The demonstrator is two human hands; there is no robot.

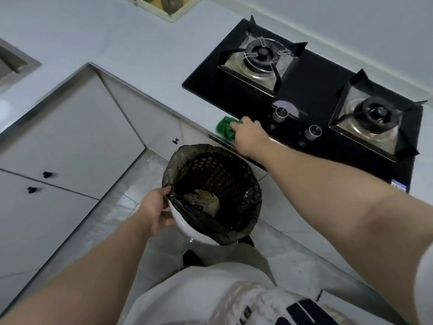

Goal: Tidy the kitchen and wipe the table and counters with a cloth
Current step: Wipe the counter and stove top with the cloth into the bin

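Note:
A green cloth [224,129] lies bunched at the front edge of the white counter [131,48], just left of the black gas hob [311,90]. My right hand [248,136] presses on the cloth and grips it at the counter's edge. Below the edge, my left hand [156,211] holds the near rim of a white waste bin [199,233] lined with a dark bag [212,181]. The bin is held up off the floor, under the cloth. Some paper scraps lie at its bottom.
The hob has two burners and two metal knobs [280,113] close to my right hand. White cabinet doors [77,137] with black knobs run under the L-shaped counter. A sink corner [14,64] shows at far left, a cream container [164,8] at the back.

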